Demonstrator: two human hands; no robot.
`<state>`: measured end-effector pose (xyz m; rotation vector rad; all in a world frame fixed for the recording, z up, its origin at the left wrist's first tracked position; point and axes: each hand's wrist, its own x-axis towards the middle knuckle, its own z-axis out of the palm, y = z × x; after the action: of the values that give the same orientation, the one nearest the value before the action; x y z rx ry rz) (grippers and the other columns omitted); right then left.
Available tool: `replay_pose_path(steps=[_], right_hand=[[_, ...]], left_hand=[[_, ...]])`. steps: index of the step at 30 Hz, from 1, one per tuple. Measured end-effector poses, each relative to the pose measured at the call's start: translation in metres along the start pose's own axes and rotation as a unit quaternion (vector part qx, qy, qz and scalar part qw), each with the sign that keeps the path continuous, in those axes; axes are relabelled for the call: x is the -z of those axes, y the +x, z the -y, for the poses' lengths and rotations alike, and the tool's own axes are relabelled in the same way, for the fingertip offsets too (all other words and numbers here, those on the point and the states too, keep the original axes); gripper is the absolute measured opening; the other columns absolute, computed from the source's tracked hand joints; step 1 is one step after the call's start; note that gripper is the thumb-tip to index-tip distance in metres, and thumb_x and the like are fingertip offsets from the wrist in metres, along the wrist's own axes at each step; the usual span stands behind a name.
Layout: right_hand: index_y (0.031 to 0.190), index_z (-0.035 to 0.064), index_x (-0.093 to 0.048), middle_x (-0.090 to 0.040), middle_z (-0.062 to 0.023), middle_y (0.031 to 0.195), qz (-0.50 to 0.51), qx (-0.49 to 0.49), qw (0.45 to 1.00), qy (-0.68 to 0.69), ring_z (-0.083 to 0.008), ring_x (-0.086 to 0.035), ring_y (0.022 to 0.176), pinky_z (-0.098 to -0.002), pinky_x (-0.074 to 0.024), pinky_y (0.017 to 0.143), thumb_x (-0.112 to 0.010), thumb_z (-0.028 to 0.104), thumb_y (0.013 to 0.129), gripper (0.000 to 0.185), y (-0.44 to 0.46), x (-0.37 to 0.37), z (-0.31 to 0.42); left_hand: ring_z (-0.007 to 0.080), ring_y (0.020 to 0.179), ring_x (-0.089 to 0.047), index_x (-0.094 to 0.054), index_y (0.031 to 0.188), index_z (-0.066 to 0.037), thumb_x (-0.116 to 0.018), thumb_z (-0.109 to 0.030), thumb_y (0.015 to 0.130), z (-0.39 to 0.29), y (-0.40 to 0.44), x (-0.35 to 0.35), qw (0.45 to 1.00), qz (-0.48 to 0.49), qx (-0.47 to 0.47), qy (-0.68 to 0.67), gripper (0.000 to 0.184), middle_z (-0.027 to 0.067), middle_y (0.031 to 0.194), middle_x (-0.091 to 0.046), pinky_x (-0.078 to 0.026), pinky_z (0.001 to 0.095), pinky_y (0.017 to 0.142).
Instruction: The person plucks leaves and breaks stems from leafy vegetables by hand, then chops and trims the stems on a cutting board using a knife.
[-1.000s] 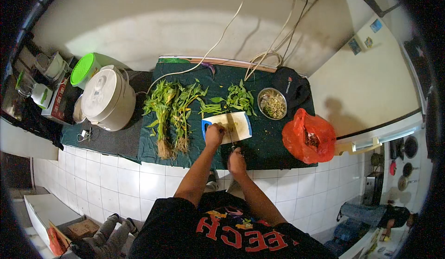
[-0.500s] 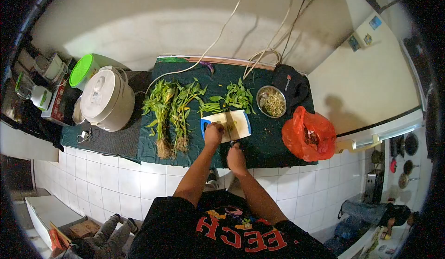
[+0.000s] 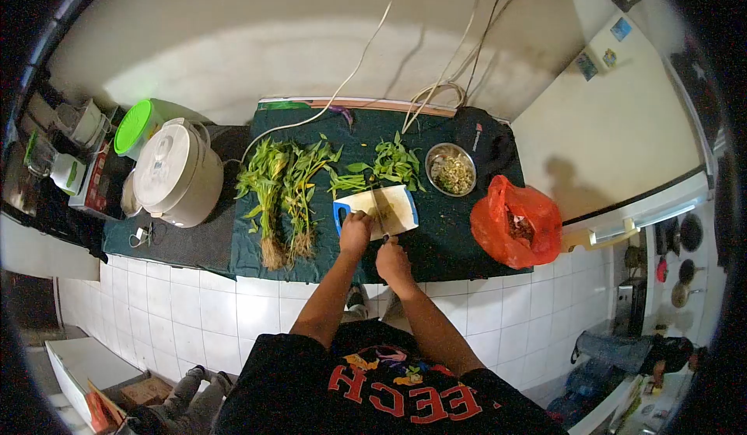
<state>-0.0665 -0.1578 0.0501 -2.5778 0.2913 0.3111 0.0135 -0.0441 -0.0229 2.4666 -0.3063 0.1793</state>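
My right hand (image 3: 393, 262) is wrapped around the handle of a knife (image 3: 378, 204), whose blade lies across a white cutting board (image 3: 398, 203) with blue edges. On the board's left part, my left hand (image 3: 355, 231) is closed, fingers curled close beside the blade. What it holds is hidden under the fingers. Just behind the board lie a pile of cut green leaves (image 3: 398, 164) and some short stems (image 3: 348, 181). Left of them are two bunches of leafy greens (image 3: 268, 190) with roots attached. A metal bowl (image 3: 450, 170) of chopped pieces stands to the right.
An orange-red plastic bag (image 3: 515, 221) sits open at the table's right end. A white rice cooker (image 3: 177, 172) and a green-lidded tub (image 3: 136, 128) stand at left. Cables (image 3: 354, 73) hang from the wall socket. A purple eggplant (image 3: 342, 114) lies by the wall. Another person's legs (image 3: 194, 400) show lower left.
The view has shifted slightly. The knife blade has tilted a little on the board, with my right hand still on its handle. My left hand stays closed at the board's left side.
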Motion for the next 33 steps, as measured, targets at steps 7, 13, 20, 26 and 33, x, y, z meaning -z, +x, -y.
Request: replay_pose_path(steps=[7,13,20,26,33], right_hand=[[0.109,-0.0067,-0.044,-0.066,-0.0289,0.087,-0.003,-0.05,0.998,0.027,-0.0459,-0.066,0.082,-0.0511,-0.0544,0.073,-0.047,0.02,0.096,0.03,-0.011,-0.019,-0.014],[0.112,-0.0072,-0.042,-0.066,-0.0284,0.085,-0.008,-0.001,1.0,-0.013,-0.0446,-0.067,0.082,-0.052,-0.0542,0.073,-0.046,0.017,0.096,0.029,0.008,-0.01,-0.006],[0.113,-0.0076,-0.042,-0.066,-0.0288,0.089,0.052,-0.066,0.996,-0.016,-0.0455,-0.066,0.086,-0.0518,-0.054,0.074,-0.046,0.017,0.096,0.031,-0.01,-0.012,-0.013],[0.111,-0.0073,-0.042,-0.065,-0.0307,0.09,0.011,-0.003,1.0,-0.013,-0.0472,-0.065,0.086,-0.0533,-0.0534,0.076,-0.045,0.016,0.096,0.028,-0.004,-0.003,-0.006],[0.106,-0.0084,-0.044,-0.065,-0.032,0.09,0.028,-0.029,0.999,0.013,-0.0476,-0.065,0.088,-0.053,-0.0529,0.079,-0.046,0.017,0.096,0.028,-0.009,-0.006,-0.013]], left_hand=[[0.0346,0.091,-0.059,-0.07,0.091,-0.006,-0.061,-0.008,0.078,0.013,-0.007,-0.002,0.995,0.007,-0.096,0.012,0.016,0.0137,0.092,-0.064,-0.05,0.0428,0.081],[0.0358,0.087,-0.063,-0.075,0.088,-0.005,-0.062,-0.007,0.078,0.004,-0.002,0.001,0.996,-0.016,0.041,-0.074,0.017,0.0163,0.091,-0.067,-0.051,0.0431,0.08],[0.0373,0.08,-0.065,-0.075,0.085,-0.006,-0.064,-0.006,0.077,0.01,0.005,-0.002,0.993,-0.001,0.063,-0.1,0.015,0.0187,0.085,-0.066,-0.053,0.044,0.077],[0.0365,0.085,-0.066,-0.075,0.087,-0.008,-0.068,-0.007,0.075,0.009,0.006,0.0,0.989,0.034,0.117,-0.086,0.015,0.0179,0.09,-0.066,-0.053,0.0437,0.078],[0.0362,0.084,-0.066,-0.074,0.087,-0.007,-0.069,-0.01,0.075,0.001,0.004,0.007,0.984,0.01,0.134,-0.115,0.014,0.0185,0.091,-0.066,-0.053,0.0435,0.077]])
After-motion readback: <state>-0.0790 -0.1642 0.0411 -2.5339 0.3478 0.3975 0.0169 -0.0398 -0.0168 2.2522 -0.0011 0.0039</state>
